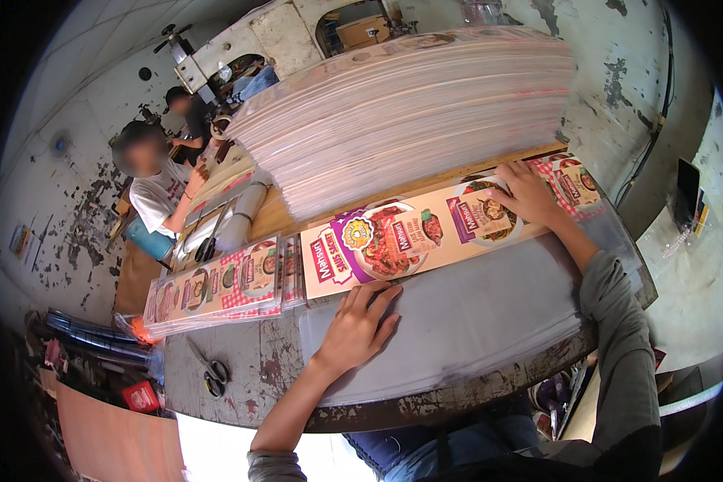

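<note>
Counts: 1 left hand (360, 328), 1 right hand (528, 194), mid-frame. 2 co-workers (151, 193), upper left. 2 pairs of scissors (210, 369), left side. 1 tall sheet stack (418, 128), top centre; layers too fine to count. 1 clear-plastic pile (458, 313), lower centre.

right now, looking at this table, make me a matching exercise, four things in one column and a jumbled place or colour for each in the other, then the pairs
Things
1. tall stack
2. long printed card
3. clear plastic sheets
4. small stack of printed pieces

Places and colours
a. left of the long printed card
b. see-through, at the near edge of the table
c. beyond the long printed card
d. beige with a purple patch

Pairs: 1-c, 2-d, 3-b, 4-a
</note>
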The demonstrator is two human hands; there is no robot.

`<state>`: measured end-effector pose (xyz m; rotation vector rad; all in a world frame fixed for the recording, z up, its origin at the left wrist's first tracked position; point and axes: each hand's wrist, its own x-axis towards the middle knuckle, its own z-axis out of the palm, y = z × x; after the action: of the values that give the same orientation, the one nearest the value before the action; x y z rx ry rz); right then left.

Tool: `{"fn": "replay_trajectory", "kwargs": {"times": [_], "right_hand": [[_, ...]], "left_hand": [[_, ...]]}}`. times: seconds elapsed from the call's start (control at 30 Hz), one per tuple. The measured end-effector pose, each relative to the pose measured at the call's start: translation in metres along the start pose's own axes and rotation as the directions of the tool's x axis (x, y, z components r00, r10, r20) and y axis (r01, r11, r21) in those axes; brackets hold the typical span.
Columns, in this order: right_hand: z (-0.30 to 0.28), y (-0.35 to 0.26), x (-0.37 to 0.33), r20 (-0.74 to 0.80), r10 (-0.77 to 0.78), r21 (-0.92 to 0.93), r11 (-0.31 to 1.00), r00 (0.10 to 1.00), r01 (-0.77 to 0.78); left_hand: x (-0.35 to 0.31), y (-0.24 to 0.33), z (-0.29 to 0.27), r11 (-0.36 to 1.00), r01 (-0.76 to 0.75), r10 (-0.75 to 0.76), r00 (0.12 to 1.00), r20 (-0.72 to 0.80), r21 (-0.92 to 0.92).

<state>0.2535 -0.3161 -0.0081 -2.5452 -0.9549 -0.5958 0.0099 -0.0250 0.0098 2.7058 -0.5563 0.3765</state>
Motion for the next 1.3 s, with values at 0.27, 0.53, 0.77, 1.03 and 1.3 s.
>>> {"fn": "replay_trajectory", "kwargs": {"times": [0.27,0.53,0.77,1.03,1.3], "right_hand": [[-0.0008,0.0008,-0.0011,-0.033,-0.027,-0.034,0.999,0.999,0.026],[-0.0009,0.0007,-0.0015,-0.019,-0.024,-0.006,1.0,1.0,0.024],[0.0003,0.0014,-0.0002,-0.001,-0.033,-0.04,0.999,0.999,0.033],[-0.0007,0.0011,0.001,-0.018,-0.037,-0.017,0.999,0.999,0.037],[0.0018,0.0003,-0.0009,-0.009,0.002,-0.054,0.999,1.0,-0.003]], "left_hand": [[0.0007,-0.0002,0.0033,1.0,-0.017,0.017,1.0,-0.025,0.011],[0.0008,0.0006,0.0044,1.0,-0.026,0.025,0.999,-0.04,-0.007],[0.0002,-0.0014,0.0044,1.0,-0.03,0.03,0.999,-0.039,-0.007],[0.0011,-0.0005,0.0032,0.999,-0.032,0.031,0.999,-0.037,-0.012],[0.0028,-0.0032,0.0009,0.999,-0.034,0.034,0.999,0.01,-0.003]]}}
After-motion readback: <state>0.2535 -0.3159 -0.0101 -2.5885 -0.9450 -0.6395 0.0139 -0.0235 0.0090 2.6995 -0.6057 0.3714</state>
